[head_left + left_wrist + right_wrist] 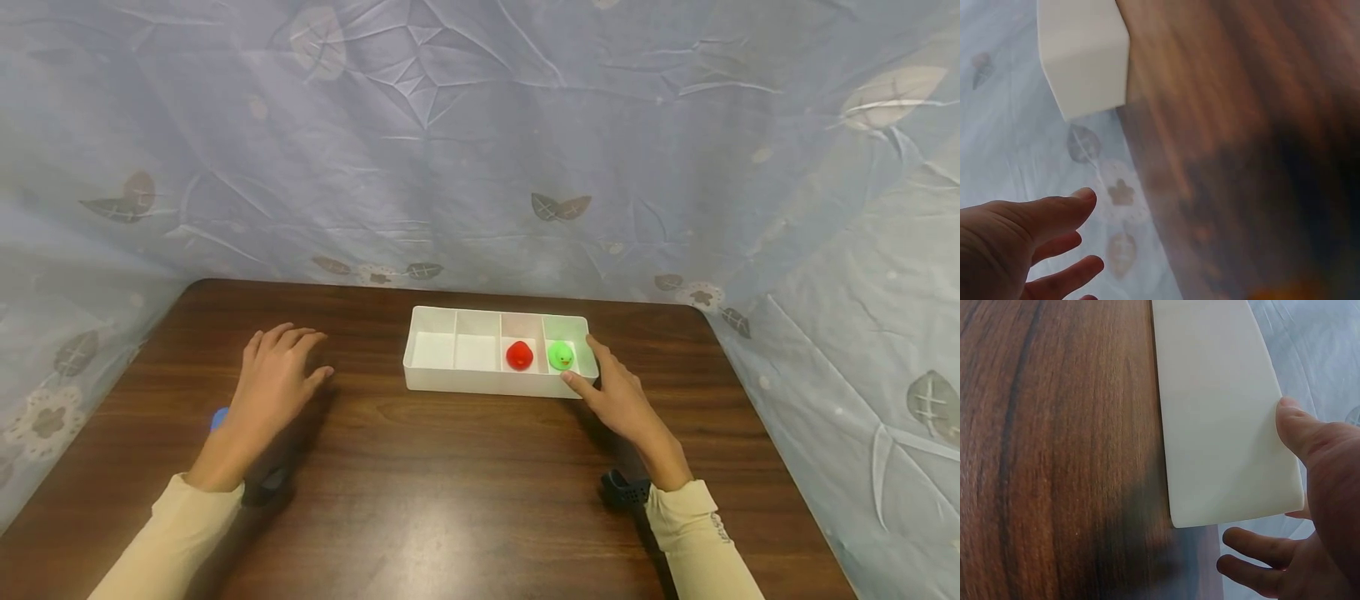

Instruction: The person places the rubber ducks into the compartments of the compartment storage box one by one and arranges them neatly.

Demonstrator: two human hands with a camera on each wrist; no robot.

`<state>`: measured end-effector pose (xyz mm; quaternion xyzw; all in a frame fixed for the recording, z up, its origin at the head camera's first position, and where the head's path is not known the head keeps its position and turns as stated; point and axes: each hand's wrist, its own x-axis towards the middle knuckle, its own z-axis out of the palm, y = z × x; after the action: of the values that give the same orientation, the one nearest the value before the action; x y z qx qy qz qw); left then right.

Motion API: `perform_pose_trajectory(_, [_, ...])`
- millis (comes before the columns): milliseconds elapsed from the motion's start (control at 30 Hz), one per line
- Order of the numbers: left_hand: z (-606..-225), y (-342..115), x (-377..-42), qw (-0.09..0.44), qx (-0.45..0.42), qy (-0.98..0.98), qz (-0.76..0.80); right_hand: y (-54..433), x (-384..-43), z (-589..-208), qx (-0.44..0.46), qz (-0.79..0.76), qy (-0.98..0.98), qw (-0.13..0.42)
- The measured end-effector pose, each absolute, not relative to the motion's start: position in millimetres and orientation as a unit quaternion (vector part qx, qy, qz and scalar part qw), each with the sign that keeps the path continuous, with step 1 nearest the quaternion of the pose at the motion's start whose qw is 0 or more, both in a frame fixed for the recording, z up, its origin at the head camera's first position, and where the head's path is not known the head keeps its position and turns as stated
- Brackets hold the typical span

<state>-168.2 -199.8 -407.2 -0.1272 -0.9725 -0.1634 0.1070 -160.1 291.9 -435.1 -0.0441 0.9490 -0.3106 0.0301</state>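
Observation:
A long white divided box (442, 381) sits toward the back of the table. Its rightmost compartment holds a green rubber duck (561, 356), upright with its beak toward me. A red rounded toy (519, 356) lies in the compartment just left of it. My right hand (618, 396) is at the box's right end, thumb at the front rim and fingers spread beside the end wall. In the right wrist view, the thumb (1294, 428) meets the rim. Well left of the box, my left hand (273, 383) hovers over the table, holding nothing. A blue object (218, 418) shows partly behind the left wrist.
The brown wooden table (450, 467) has rounded back corners. Patterned grey-blue cloth (480, 167) hangs behind it and along both sides. Two compartments at the box's left contain nothing. A dark band (626, 489) is on the right wrist.

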Motion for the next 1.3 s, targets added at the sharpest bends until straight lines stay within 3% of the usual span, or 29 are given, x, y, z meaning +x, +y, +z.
perform_pose_trajectory(900, [-444.1,-255.3,-140.6,0.122,-0.030,-0.981,-0.146,292.8,-160.6,-436.0,-0.044,-0.311,0.949,0.032])
perform_pose_trajectory(1300, [-443.8,-263.9,-136.1,0.095,-0.023,-0.985,-0.144,292.5,-160.5,-434.7,-0.041,-0.315,0.947,0.036])
